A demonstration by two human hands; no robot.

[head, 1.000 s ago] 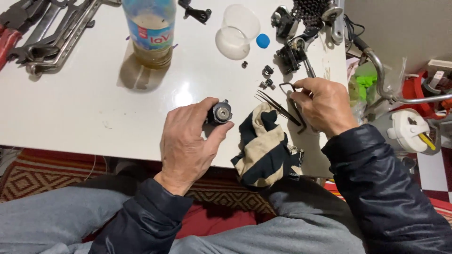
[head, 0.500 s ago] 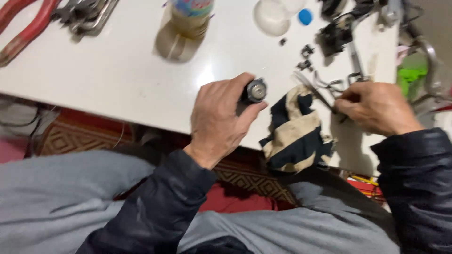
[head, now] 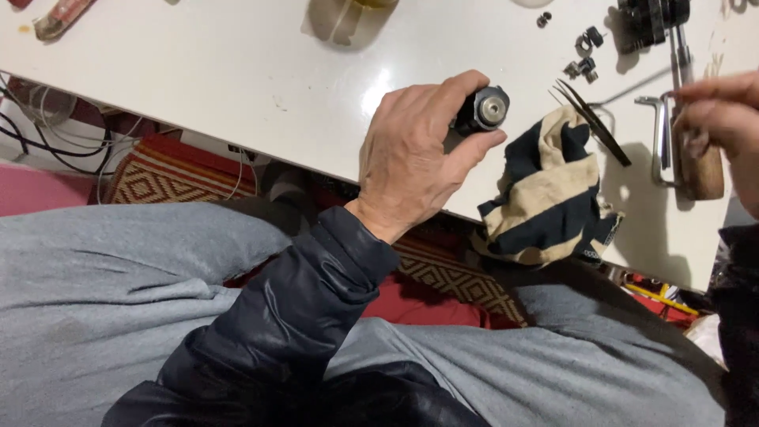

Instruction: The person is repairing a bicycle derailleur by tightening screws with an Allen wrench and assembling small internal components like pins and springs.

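Observation:
My left hand (head: 419,150) grips a small black cylindrical part (head: 481,111) with a metal centre, held just above the white table (head: 237,87). At the right edge of the view, my right hand (head: 723,119) pinches the top of a bent metal hex key (head: 658,134) that lies beside a brown wooden handle (head: 702,170). A black and cream striped cloth (head: 545,190) hangs over the table's near edge between the two hands, and thin dark tweezers (head: 593,122) rest on it.
Small dark nuts and fittings (head: 585,55) lie at the back right, near a black mechanical assembly (head: 648,20). A bottle's base (head: 340,16) stands at the top edge. Red-handled pliers (head: 63,16) lie far left. My grey-trousered legs fill the lower view, above a patterned rug (head: 158,174).
The view has tilted down and left, so the table's far objects have slid out of sight. My right hand has moved right onto the hex key. My left hand still holds the cylinder.

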